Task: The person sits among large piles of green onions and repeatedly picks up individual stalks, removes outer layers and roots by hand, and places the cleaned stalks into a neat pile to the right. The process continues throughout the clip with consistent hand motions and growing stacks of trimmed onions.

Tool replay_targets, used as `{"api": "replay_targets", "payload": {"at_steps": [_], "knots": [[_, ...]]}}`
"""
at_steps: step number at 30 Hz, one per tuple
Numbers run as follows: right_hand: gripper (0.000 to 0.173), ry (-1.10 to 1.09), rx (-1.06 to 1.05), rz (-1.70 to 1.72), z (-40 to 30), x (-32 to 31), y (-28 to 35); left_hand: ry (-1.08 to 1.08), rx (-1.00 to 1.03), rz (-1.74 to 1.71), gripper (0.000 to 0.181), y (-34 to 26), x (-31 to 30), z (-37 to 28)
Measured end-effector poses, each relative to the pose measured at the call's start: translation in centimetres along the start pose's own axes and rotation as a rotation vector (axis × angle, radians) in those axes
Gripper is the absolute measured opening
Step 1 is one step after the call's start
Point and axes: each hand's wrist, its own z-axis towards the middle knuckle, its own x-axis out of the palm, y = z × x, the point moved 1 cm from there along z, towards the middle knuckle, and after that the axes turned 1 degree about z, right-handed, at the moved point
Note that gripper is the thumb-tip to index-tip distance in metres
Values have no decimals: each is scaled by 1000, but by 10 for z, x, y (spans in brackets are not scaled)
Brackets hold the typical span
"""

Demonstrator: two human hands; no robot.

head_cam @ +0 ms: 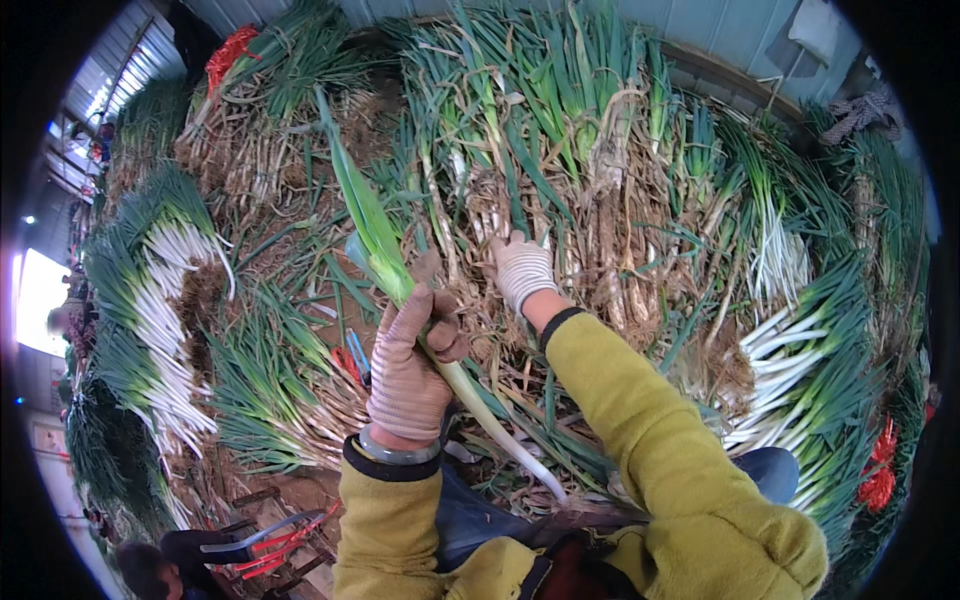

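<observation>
My left hand (pixel 414 360), in a soiled striped knit glove, is closed around a single green onion stalk (pixel 480 401). The stalk lies diagonally, its green leaves up and to the left, its white root end down by my lap. My right hand (pixel 523 271), gloved in white, reaches to the unpeeled green onions (pixel 559 217) heaped in front of me. Its fingertips touch the brownish stalks; whether they grip one is hidden.
Cleaned white-stemmed onions lie in rows at the left (pixel 176 322) and right (pixel 780 375). A smaller onion pile (pixel 292 397) is beside my left hand. Red ties (pixel 877 469) lie at the far right. A person (pixel 150 570) is at the lower left. A metal wall (pixel 720 30) stands behind.
</observation>
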Motion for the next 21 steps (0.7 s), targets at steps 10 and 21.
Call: {"api": "replay_targets", "payload": {"at_steps": [10,21], "knots": [[52,-199,208,1433,-84,-108,-11,-78,-2,29,38,-1,-12,5],[36,303,556,1667,-300,-124,-36,-80,-70,178,18,41,-31,42]]}}
